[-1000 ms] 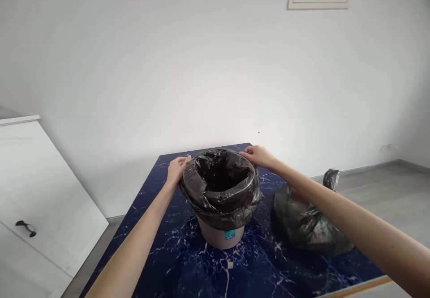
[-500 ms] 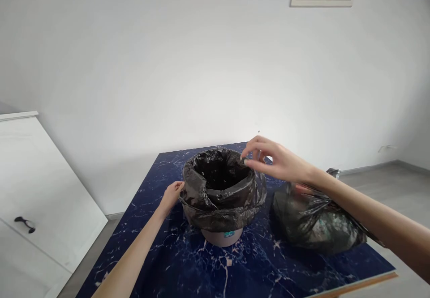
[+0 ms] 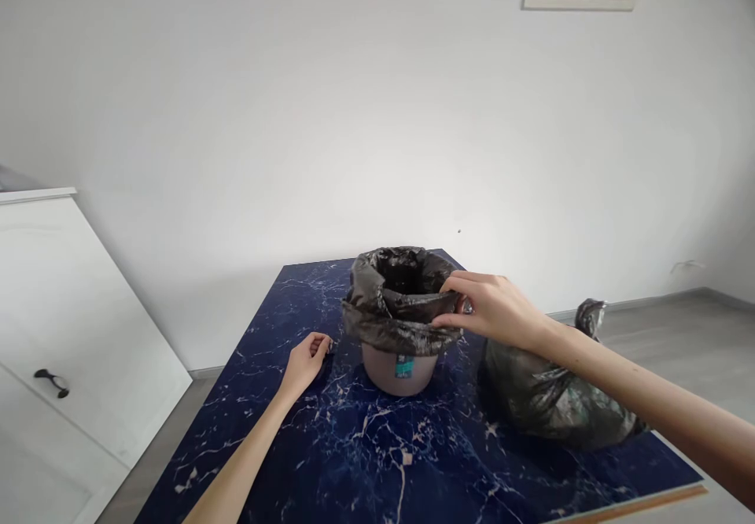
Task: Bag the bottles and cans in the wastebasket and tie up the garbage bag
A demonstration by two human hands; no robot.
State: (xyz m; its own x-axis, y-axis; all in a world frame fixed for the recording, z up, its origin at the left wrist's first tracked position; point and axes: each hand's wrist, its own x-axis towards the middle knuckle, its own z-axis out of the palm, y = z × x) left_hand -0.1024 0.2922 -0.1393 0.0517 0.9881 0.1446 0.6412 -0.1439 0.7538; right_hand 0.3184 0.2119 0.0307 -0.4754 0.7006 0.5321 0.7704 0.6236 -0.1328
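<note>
A small beige bin (image 3: 399,368) stands on the dark blue marbled table (image 3: 354,445), lined with a black plastic bag (image 3: 392,304) folded over its rim. My right hand (image 3: 494,308) grips the right side of the bin's rim, fingers and thumb closed on the liner there. My left hand (image 3: 307,360) rests on the table just left of the bin, fingers loosely curled, with nothing visible in it.
A tied, filled black rubbish bag (image 3: 551,394) lies on the table to the right of the bin, under my right forearm. A white cabinet (image 3: 59,335) with a dark handle stands at the left. A white wall rises behind; grey floor shows at right.
The bin has shifted to the right and farther away. My left hand has come off the liner down to the table. My right hand has gone from the far rim to gripping the right rim.
</note>
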